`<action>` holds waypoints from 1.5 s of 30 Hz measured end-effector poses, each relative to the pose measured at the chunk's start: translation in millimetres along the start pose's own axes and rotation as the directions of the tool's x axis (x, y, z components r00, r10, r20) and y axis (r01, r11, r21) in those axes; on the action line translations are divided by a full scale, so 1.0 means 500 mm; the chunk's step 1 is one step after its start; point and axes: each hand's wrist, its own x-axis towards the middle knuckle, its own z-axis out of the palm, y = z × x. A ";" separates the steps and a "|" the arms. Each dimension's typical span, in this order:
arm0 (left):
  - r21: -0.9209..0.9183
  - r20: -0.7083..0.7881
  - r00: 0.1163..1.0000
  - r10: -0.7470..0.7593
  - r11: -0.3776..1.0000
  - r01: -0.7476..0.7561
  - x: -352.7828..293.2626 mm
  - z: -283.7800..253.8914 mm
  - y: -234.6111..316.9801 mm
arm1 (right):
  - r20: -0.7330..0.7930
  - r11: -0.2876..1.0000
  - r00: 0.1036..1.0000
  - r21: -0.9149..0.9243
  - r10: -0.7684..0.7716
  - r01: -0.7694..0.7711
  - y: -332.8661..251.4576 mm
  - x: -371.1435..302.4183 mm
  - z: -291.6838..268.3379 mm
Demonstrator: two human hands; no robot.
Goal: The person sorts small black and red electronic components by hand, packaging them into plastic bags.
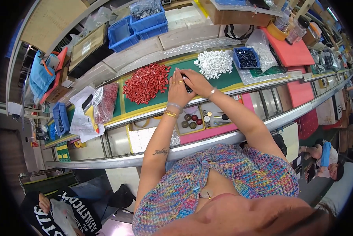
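My left hand [178, 92] and my right hand [199, 83] meet over the green work mat [183, 66]. The right fingers reach across to the left ones, and both sets are drawn together. Between the palms shows a small black thing [188, 89], mostly hidden, so its kind is unclear. A heap of small red plastic pieces [145, 83] lies just left of my left hand. Beyond my right hand is a heap of small white plastic pieces [214, 64]. A blue bin [246, 58] of dark small parts stands right of the white heap.
An open drawer tray [190, 122] with several round fruits and cutlery sits below my wrists. Bagged red pieces [105, 103], a brush [90, 113] and paper sheets [77, 118] lie left. Blue bins [149, 24] stand behind; a bag of white pieces [261, 49] lies right. Other people [62, 212] are nearby.
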 end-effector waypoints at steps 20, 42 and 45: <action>-0.029 -0.026 0.999 -0.045 0.999 0.044 0.017 0.010 0.041 | -0.450 0.973 0.885 0.231 0.117 -0.011 -0.020 -0.052 -0.074; 0.053 0.012 0.992 0.122 0.991 -0.123 0.008 0.015 0.035 | -0.303 0.778 0.934 -0.533 0.191 -0.332 0.087 -0.074 -0.133; 0.001 -0.028 0.989 0.148 0.989 -0.148 0.011 0.017 0.029 | -0.316 0.780 0.928 -0.522 0.199 -0.345 0.091 -0.065 -0.132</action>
